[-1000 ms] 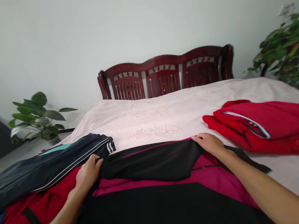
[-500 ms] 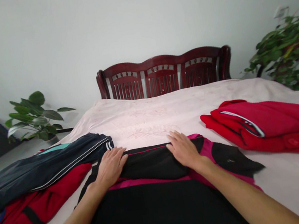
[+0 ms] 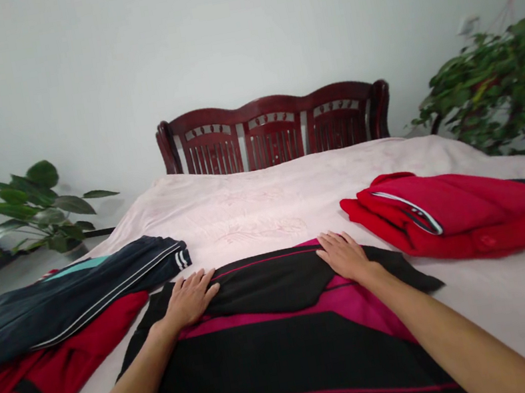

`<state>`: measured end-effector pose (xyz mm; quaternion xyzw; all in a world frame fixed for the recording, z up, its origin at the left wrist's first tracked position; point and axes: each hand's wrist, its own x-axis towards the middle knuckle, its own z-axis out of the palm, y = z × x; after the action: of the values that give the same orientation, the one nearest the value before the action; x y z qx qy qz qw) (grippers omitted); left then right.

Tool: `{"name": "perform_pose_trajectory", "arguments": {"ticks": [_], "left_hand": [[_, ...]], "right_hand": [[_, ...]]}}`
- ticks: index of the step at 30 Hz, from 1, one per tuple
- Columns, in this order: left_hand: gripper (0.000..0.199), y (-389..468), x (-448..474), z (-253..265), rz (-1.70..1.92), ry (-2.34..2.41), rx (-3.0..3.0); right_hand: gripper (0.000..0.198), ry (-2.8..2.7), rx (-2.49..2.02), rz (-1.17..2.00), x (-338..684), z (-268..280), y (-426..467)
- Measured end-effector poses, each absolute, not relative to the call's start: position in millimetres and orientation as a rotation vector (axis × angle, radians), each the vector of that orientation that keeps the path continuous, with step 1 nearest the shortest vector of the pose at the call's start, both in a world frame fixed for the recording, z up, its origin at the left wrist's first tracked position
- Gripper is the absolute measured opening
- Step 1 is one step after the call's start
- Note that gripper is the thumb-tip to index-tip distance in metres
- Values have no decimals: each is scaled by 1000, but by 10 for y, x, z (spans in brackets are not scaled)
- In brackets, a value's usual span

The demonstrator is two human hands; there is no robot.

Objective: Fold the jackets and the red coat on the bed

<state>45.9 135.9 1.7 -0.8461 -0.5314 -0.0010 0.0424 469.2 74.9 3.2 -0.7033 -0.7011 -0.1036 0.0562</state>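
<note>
A black garment with magenta panels and piping (image 3: 270, 354) lies spread on the bed in front of me, its far part folded over toward me. My left hand (image 3: 190, 299) rests flat on the far left of that fold, fingers stretched out. On the far right of the fold lies my right hand (image 3: 344, 255), palm down with its fingers extended. Neither hand grips the cloth. The garment's near edge runs down to the bottom of the view, and my forearms cover parts of its sides.
On the left are dark navy trousers with white stripes (image 3: 106, 288) over a red garment (image 3: 77, 358). Folded red clothes (image 3: 469, 214) are stacked at right. The pale pink bedsheet (image 3: 244, 206) reaches a dark wooden headboard (image 3: 274, 130). Potted plants (image 3: 35, 203) flank the bed.
My right hand has slid to the right along the fold, and the right part of the cloth now lies differently. My left hand stays at the left end. The view has shifted slightly.
</note>
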Motion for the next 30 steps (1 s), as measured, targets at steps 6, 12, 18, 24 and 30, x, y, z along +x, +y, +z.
{"name": "perform_pose_trajectory", "arguments": {"ticks": [6,12,18,24,30], "left_hand": [[55,1370,487,34,5,-1670,-2621],[56,1379,515,56,10,-1715,-2621],[56,1379,509,33,-33,-1715,-2611],[53,1383,494,-5,-102,-1707,-2616],[51,1359,502,2,-151,-1707,-2624]], "right_hand": [[24,-1943,-1953,-157,4125,464,127],[53,-1891,-1944,219,3875,366,-276],[24,-1779,-1810,271,3847,209,-77],[26,-1505,-1567,650,3913,133,62],[31,-1331,-1509,802,3878,9,108]]}}
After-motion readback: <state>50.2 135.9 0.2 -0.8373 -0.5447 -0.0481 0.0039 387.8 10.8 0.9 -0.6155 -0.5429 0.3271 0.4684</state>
